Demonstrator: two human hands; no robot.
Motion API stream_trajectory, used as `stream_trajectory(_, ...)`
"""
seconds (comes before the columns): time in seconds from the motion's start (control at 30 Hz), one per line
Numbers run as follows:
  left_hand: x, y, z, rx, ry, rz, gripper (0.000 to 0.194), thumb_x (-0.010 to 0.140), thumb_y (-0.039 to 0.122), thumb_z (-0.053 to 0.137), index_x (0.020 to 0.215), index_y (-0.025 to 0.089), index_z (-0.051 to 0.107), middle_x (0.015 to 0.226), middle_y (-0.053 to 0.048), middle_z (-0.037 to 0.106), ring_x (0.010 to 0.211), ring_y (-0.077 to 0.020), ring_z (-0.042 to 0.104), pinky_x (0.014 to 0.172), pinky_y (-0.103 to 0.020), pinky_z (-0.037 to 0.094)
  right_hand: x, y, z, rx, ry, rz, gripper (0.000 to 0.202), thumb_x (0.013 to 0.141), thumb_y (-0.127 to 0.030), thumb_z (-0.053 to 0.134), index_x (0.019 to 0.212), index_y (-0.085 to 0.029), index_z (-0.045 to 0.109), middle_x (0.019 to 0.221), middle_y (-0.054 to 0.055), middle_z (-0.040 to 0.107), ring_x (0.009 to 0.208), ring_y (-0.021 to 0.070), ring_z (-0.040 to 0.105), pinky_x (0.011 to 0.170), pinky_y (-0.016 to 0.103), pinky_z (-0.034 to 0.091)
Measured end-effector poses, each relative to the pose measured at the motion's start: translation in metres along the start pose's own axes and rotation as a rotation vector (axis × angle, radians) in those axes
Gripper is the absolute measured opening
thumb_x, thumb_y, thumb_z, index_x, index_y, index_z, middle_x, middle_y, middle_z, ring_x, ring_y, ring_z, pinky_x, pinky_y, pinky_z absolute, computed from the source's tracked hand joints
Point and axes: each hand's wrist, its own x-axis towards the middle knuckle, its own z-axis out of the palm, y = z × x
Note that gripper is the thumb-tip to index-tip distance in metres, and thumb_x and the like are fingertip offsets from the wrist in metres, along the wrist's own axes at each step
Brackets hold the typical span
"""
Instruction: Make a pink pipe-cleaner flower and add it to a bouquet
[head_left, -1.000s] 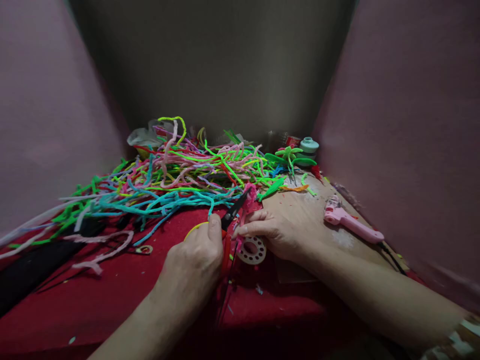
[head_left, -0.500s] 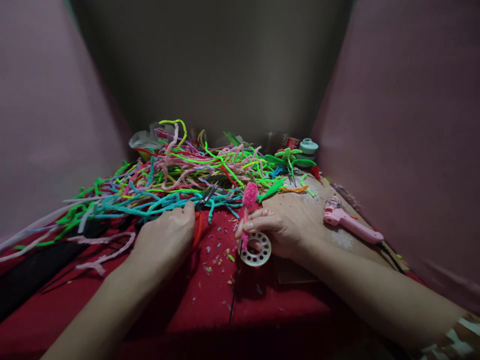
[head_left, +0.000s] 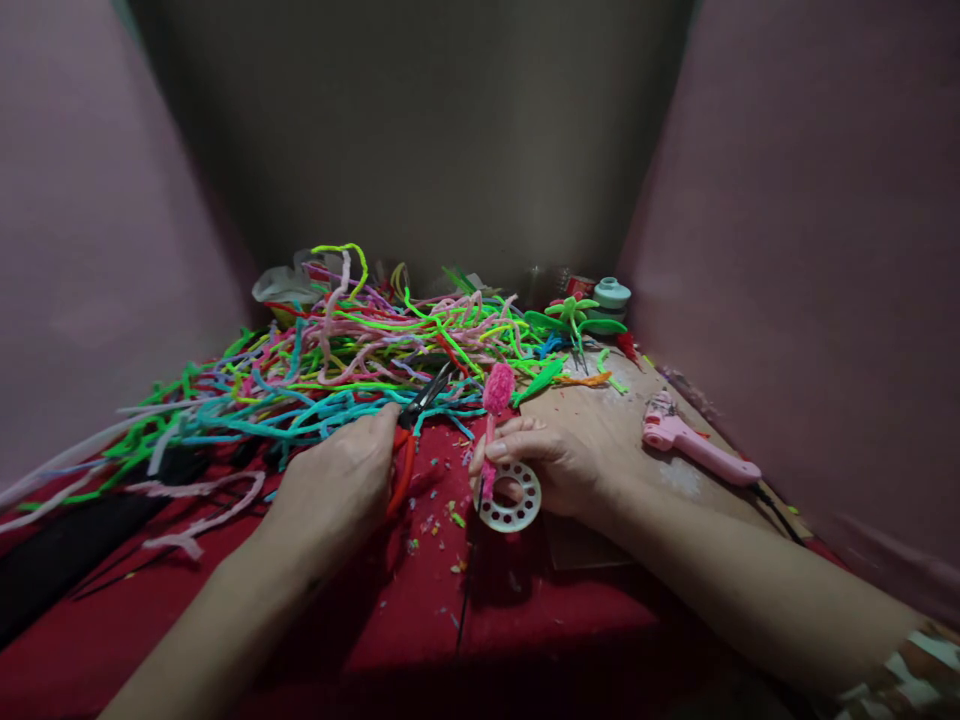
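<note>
My left hand (head_left: 341, 470) is closed round the orange-red handles of a pair of scissors (head_left: 426, 396), whose dark blades point up and to the right at the front of the pipe cleaner heap. To the right, my right hand (head_left: 540, 465) pinches a fuzzy pink pipe cleaner piece (head_left: 499, 388) with a rounded head on top and a stem running down between the fingers. A white ring with holes round it (head_left: 512, 519) hangs below those fingers, by the lower end of the stem. The scissors and the pink piece are apart.
A tangled heap of coloured pipe cleaners (head_left: 360, 350) spreads across the back. On a board (head_left: 555, 410) at right lies a pink glue gun (head_left: 697, 447), with a green pipe cleaner flower (head_left: 574, 315) and a teal-lidded jar (head_left: 612, 293) behind. Clippings dot the red cloth (head_left: 360, 620).
My left hand has lifted the scissors slightly and shifted right, so more of the blades and handles shows. My right hand keeps its pinch on the pink piece. The view has shifted slightly.
</note>
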Motion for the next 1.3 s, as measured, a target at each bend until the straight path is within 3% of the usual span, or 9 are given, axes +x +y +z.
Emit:
stream_trajectory(0.1, -0.009, 0.004, -0.003, 0.102, 0.062, 0.021, 0.046, 0.085, 0.012, 0.036, 0.131, 0.009, 0.041, 0.113, -0.016, 0.06, 0.1, -0.0238, 0.06, 0.074, -0.03, 0.049, 0.0, -0.001, 0.001, 0.001, 0.027, -0.027, 0.016, 0.06, -0.024, 0.065, 0.064, -0.01, 0.069, 0.04, -0.002, 0.052, 0.034, 0.0067, 0.041, 0.037, 0.02, 0.029)
stream_trajectory(0.23, -0.01, 0.01, -0.009, 0.341, 0.051, 0.033, 0.04, 0.083, 0.004, 0.032, 0.115, 0.007, 0.055, 0.088, -0.015, 0.064, 0.081, -0.0272, 0.062, 0.066, -0.035, 0.048, -0.001, -0.002, 0.0, 0.003, 0.047, -0.029, 0.016, 0.062, -0.025, 0.064, 0.067, -0.011, 0.069, 0.042, -0.002, 0.054, 0.036, 0.0064, 0.041, 0.038, 0.02, 0.029)
stream_trajectory(0.33, -0.007, 0.01, -0.013, 0.437, 0.114, 0.024, 0.042, 0.083, 0.003, 0.029, 0.115, 0.006, 0.056, 0.083, -0.015, 0.063, 0.078, -0.0281, 0.061, 0.066, -0.036, 0.047, -0.002, -0.003, 0.0, -0.001, 0.046, -0.008, 0.014, 0.062, -0.025, 0.064, 0.066, -0.011, 0.068, 0.042, -0.002, 0.053, 0.035, 0.0064, 0.041, 0.038, 0.021, 0.03)
stream_trajectory(0.53, -0.015, 0.009, -0.017, 0.235, 0.253, 0.063, 0.047, 0.082, 0.01, 0.037, 0.128, 0.01, 0.046, 0.103, -0.014, 0.063, 0.092, -0.0263, 0.061, 0.07, -0.033, 0.049, -0.001, -0.002, 0.001, -0.006, 0.065, -0.009, 0.016, 0.059, -0.026, 0.065, 0.064, -0.012, 0.068, 0.041, -0.002, 0.054, 0.034, 0.0063, 0.041, 0.038, 0.02, 0.029)
stream_trajectory(0.67, -0.023, 0.014, -0.015, 0.147, 0.22, 0.158, 0.05, 0.079, 0.007, 0.037, 0.128, 0.011, 0.047, 0.105, -0.014, 0.064, 0.09, -0.0254, 0.062, 0.069, -0.033, 0.05, -0.001, -0.001, 0.001, -0.011, 0.083, -0.018, 0.015, 0.059, -0.025, 0.065, 0.064, -0.012, 0.069, 0.039, -0.002, 0.054, 0.034, 0.0063, 0.041, 0.037, 0.021, 0.028)
stream_trajectory(0.9, -0.028, 0.018, -0.012, 0.144, 0.213, 0.152, 0.051, 0.08, 0.008, 0.039, 0.13, 0.014, 0.047, 0.106, -0.014, 0.065, 0.083, -0.0243, 0.064, 0.058, -0.031, 0.049, -0.001, -0.001, 0.003, -0.021, 0.083, -0.01, 0.013, 0.059, -0.026, 0.066, 0.062, -0.014, 0.069, 0.042, -0.003, 0.054, 0.034, 0.0057, 0.041, 0.037, 0.021, 0.027)
stream_trajectory(1.3, -0.03, 0.02, -0.011, 0.139, 0.137, 0.126, 0.051, 0.079, 0.01, 0.041, 0.13, 0.016, 0.048, 0.106, -0.012, 0.067, 0.082, -0.0226, 0.066, 0.056, -0.028, 0.05, -0.001, -0.001, 0.006, -0.062, 0.137, -0.018, 0.011, 0.057, -0.022, 0.068, 0.056, -0.012, 0.066, 0.04, -0.003, 0.052, 0.036, 0.0063, 0.041, 0.041, 0.022, 0.029)
